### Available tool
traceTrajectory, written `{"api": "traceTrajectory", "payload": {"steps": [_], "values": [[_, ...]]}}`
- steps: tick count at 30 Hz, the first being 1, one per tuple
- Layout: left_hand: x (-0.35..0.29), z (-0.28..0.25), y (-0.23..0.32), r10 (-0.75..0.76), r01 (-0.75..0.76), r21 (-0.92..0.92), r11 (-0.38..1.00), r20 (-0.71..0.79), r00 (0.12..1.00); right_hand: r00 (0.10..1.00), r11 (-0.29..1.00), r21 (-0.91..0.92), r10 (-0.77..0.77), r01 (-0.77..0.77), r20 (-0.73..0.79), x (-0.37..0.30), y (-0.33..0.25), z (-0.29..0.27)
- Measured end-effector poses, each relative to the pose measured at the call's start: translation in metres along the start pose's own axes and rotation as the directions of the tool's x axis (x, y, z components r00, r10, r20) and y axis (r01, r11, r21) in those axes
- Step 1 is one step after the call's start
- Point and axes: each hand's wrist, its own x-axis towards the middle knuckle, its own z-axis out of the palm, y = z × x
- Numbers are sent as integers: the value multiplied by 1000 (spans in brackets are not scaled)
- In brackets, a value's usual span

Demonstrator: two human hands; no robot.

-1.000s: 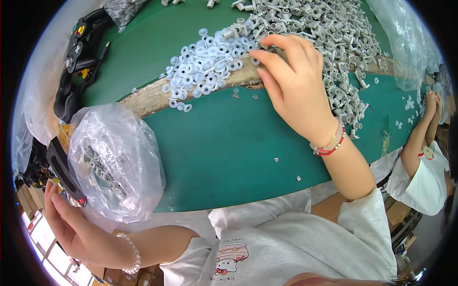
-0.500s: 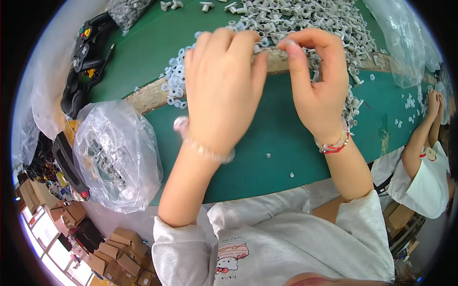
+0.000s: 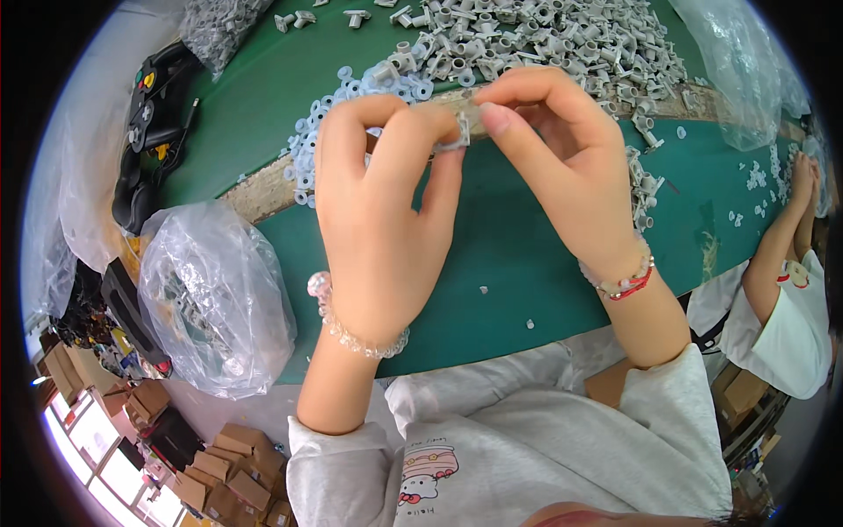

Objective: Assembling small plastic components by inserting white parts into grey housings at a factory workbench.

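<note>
My left hand (image 3: 378,193) is closed, pinching a small grey plastic part (image 3: 462,132) between thumb and forefinger. Close beside it, the thumb and forefinger of my right hand (image 3: 562,149) press together on a small translucent piece (image 3: 475,110), blurred and partly hidden by the fingertips. The two sets of fingertips almost meet above the wooden strip (image 3: 255,193). Pale blue rubber rings (image 3: 303,145) lie loose past my left hand, some hidden by it. Beyond both hands spreads a large pile of grey plastic parts (image 3: 536,39), each with a short tube and a flat flange.
A clear plastic bag (image 3: 215,299) with grey parts sits at the left edge of the green table (image 3: 439,316). Black game controllers (image 3: 145,132) lie behind it. Another plastic bag (image 3: 733,79) is at far right, where a co-worker's hands (image 3: 803,180) are near small white pieces (image 3: 757,176).
Both hands have come closer together and a little nearer to me. A grey part now shows between my left fingertips, and more of the blue rings is uncovered.
</note>
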Motion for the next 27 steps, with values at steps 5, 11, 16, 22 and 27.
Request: {"api": "traceTrajectory", "payload": {"steps": [5,11,16,22,27], "values": [[-22,3,-7,-67,60,-180,982,-30,997,951,887,354,243,-297,191,-8,-5,7],[-35,13,-5,-257,233,-357,905,-22,966,958,945,264,123,-192,257,-11,-2,10],[-38,11,-6,-259,229,-340,912,-43,965,920,880,347,209,-324,330,-11,-2,11],[-38,7,-10,-200,177,-303,936,-49,979,923,895,336,174,-293,342,-13,-2,8],[-39,8,-10,-198,159,-312,937,-97,975,897,812,437,224,-388,381,-12,-5,6]]}}
